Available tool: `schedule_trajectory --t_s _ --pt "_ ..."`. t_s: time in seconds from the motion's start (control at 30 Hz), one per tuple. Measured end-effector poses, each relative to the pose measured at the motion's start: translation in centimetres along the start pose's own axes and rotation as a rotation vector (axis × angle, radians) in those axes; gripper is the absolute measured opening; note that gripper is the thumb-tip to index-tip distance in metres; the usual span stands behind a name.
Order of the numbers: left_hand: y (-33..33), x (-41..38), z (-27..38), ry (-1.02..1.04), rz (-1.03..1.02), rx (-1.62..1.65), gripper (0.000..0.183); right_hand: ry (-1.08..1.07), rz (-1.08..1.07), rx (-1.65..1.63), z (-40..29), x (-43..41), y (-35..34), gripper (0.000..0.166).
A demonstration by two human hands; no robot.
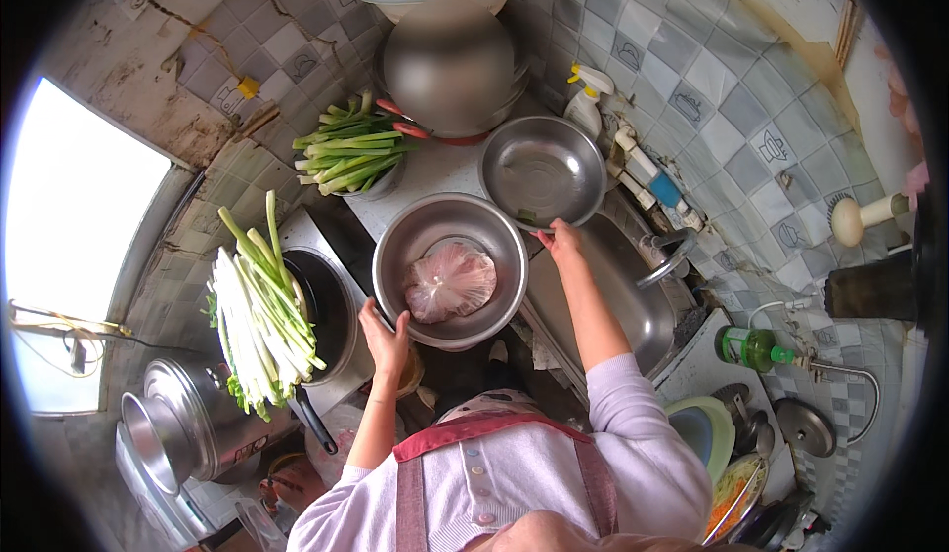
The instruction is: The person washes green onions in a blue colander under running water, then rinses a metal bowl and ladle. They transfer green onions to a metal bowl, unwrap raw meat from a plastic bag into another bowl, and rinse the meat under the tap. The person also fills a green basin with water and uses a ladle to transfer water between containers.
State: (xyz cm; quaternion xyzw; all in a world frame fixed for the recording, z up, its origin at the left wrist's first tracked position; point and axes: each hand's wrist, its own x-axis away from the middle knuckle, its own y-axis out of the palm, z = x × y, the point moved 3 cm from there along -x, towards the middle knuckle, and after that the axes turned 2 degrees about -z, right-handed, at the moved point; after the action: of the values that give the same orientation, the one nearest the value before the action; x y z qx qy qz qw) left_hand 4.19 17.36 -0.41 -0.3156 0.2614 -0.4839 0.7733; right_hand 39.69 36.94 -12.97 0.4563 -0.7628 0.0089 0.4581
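Observation:
A large stainless steel bowl (388,255) stands in front of me with a plastic-wrapped piece of pinkish meat (451,283) in it. My left hand (386,335) is at the bowl's lower left rim, thumb and fingers apart; whether it touches the rim is hard to tell. Up and to the right, a second steel bowl (545,163) holds only a small green scrap (526,215). My right hand (560,241) has its fingers at that bowl's near rim, partly under it. This second bowl overlaps the sink's far corner.
Leeks or large green onions (259,315) lie over a black pan (326,307) at left; cut green stalks (356,148) fill a container farther back. The steel sink (623,292) with its faucet (671,255) is at right. A spray bottle (586,103) and a large metal pot (448,70) stand behind.

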Motion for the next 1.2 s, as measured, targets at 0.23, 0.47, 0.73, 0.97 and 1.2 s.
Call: schedule_trajectory --t_s 0.23,0.47,0.73,0.97,1.2 --pt "3.6 3.0 -3.5 -0.855 -0.557 1.083 0.048 -0.381 0.039 0.304 -5.2 8.6 -0.1 0.021" --pt "7.7 1.9 -3.7 -0.685 -0.455 1.042 0.041 -0.468 -0.001 0.180 -7.8 17.2 -0.2 0.021" --pt "15.2 -1.2 2.6 -0.600 -0.501 1.141 0.035 -0.180 -0.143 0.000 -3.8 25.2 -4.4 0.013" --pt "20.5 -2.9 8.0 -0.273 -0.647 1.011 0.034 -0.110 -0.102 0.144 0.7 28.9 -8.4 0.013" --pt "17.9 -2.7 5.1 -0.367 -0.846 1.459 0.057 0.023 -0.230 0.263 3.3 29.5 -5.5 0.017"
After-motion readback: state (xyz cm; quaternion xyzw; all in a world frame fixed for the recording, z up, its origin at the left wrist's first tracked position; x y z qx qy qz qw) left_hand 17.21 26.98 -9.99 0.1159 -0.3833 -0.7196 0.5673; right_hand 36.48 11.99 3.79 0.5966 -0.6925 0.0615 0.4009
